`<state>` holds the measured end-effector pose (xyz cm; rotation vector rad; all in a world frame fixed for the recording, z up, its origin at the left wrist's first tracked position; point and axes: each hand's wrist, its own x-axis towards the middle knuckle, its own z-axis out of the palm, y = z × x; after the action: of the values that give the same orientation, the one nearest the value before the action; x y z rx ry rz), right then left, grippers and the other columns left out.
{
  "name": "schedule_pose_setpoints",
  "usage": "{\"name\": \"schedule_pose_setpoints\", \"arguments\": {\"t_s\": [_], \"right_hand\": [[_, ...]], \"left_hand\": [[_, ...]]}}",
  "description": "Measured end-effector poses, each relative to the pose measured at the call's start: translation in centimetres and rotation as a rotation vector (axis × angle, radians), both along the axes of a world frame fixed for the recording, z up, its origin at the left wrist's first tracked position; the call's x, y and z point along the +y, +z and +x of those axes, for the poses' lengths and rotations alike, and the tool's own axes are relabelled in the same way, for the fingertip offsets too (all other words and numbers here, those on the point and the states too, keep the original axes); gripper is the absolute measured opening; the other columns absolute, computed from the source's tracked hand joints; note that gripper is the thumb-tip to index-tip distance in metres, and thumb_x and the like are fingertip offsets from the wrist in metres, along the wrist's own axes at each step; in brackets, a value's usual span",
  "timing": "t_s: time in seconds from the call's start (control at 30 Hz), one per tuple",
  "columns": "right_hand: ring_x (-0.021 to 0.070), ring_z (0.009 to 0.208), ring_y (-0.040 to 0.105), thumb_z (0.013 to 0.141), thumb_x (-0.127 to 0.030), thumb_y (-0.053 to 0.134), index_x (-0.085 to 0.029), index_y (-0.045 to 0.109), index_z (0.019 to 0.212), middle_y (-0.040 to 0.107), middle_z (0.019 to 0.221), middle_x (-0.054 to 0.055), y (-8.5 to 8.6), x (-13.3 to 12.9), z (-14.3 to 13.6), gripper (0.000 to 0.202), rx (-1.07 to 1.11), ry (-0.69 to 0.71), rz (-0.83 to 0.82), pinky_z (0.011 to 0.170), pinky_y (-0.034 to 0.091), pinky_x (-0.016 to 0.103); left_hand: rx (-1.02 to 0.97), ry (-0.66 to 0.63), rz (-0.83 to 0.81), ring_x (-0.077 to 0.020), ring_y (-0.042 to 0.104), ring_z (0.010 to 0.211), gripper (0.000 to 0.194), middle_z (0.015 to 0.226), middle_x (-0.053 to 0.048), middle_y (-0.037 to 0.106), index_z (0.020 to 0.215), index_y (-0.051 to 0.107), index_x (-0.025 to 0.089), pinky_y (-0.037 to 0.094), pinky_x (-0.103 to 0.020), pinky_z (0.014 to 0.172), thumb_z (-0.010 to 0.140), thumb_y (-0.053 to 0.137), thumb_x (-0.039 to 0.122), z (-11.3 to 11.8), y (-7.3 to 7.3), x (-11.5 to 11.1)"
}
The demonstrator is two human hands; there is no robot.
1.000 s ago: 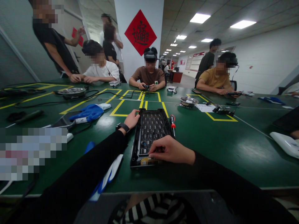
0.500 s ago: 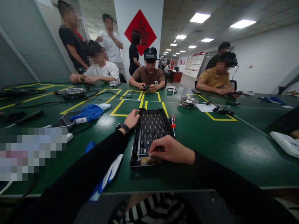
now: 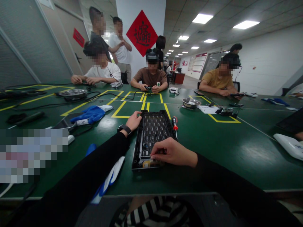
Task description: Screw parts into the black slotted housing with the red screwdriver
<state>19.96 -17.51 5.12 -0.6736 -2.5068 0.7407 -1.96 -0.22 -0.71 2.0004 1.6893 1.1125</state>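
Only the standing people (image 3: pixel 122 47) have changed places, so the work seems not advanced: near the tabletop's (image 3: pixel 224 142) front edge, the left hand (image 3: pixel 134 120) touches the case (image 3: pixel 137 148), its grip unclear, and the right hand (image 3: pixel 174 153) is pinched, holding what I cannot tell.

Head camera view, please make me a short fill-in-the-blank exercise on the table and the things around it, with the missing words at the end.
1. As the camera sees it, the screwdriver lies to the ____ of the black case.
2. The right hand is at the case's ____ end, while the left hand is toward its far end.
3. The tape lines on the table are ____.
4. The diamond-shaped sign is ____ with dark characters.

Missing words: right; near; yellow; red.
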Motion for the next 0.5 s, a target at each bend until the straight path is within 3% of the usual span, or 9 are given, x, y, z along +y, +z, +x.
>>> {"name": "schedule_pose_setpoints", "arguments": {"t_s": [0.5], "right_hand": [[0.0089, 0.064, 0.055, 0.081, -0.032, 0.054, -0.013, 0.063, 0.086, 0.063, 0.075, 0.003, -0.08, -0.05, 0.00, 0.021, 0.005, -0.003, -0.015, 0.060, 0.041, 0.019]], "left_hand": [[0.005, -0.012, 0.009, -0.0154, 0.051, 0.060, 0.035, 0.065, 0.000, 0.055, 0.108, 0.052, 0.017, 0.034, -0.026, 0.056, 0.078, 0.040, 0.028, -0.02, 0.04, -0.07]]}}
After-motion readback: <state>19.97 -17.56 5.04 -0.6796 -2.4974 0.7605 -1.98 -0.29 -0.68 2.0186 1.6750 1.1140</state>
